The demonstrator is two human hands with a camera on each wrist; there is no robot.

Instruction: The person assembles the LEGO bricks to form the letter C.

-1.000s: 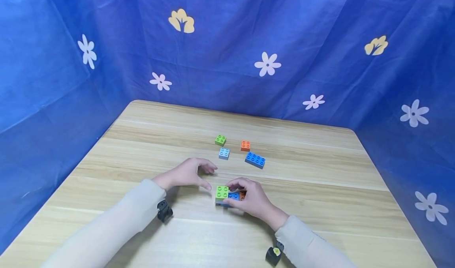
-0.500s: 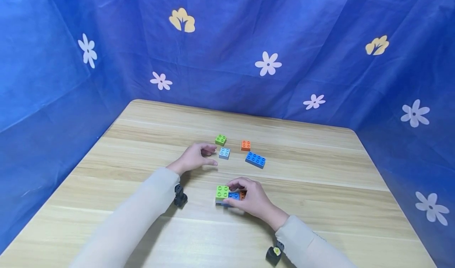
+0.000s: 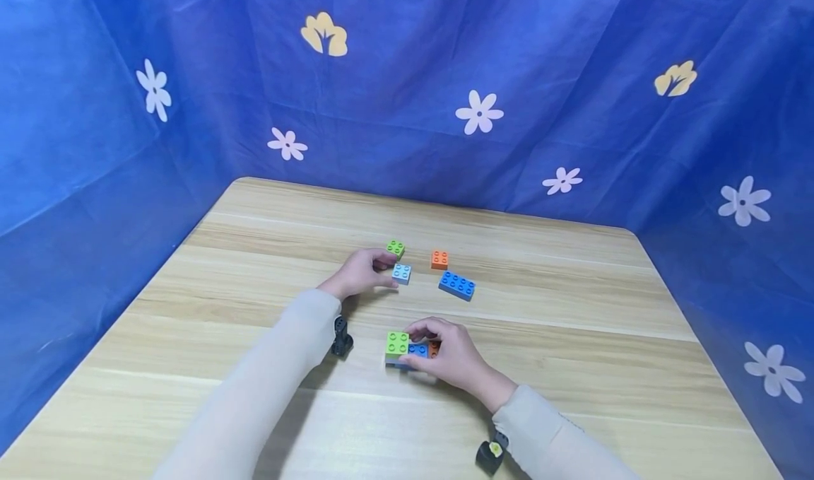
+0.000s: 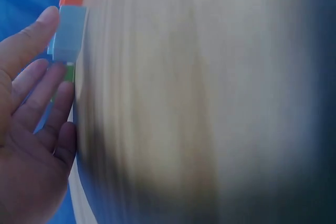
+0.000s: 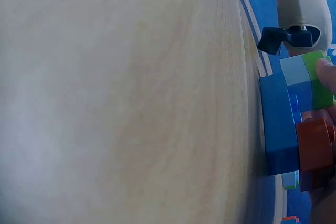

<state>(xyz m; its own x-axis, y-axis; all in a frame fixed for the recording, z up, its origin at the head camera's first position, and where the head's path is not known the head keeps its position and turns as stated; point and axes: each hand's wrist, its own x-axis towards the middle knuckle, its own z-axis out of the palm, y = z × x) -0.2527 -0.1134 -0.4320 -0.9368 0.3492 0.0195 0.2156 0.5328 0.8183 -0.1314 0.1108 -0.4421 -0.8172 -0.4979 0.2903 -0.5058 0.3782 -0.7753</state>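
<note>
The left hand [image 3: 360,273], fingers loosely parted, had the light blue brick [image 3: 401,273] between thumb and fingertips; closing unevenly might have nudged the loose green brick [image 3: 396,247] just beyond them. The right hand [image 3: 453,355] gripped the brick stack [image 3: 398,347], which a lopsided squeeze could have tipped

- Creased blue cloth [image 3: 394,112] on three sides (white flowers [image 3: 490,114], yellow motifs [image 3: 324,26])
- Pale wood-grain table [image 3: 572,310], far corners [image 3: 245,183] rounded
- Soft glare [image 3: 356,427] on its near part

the stack [image 3: 402,349] is green, light blue, blue and orange; one brick [image 3: 402,274], light blue; cloth [image 3: 394,91], blue, white-flowered.
</note>
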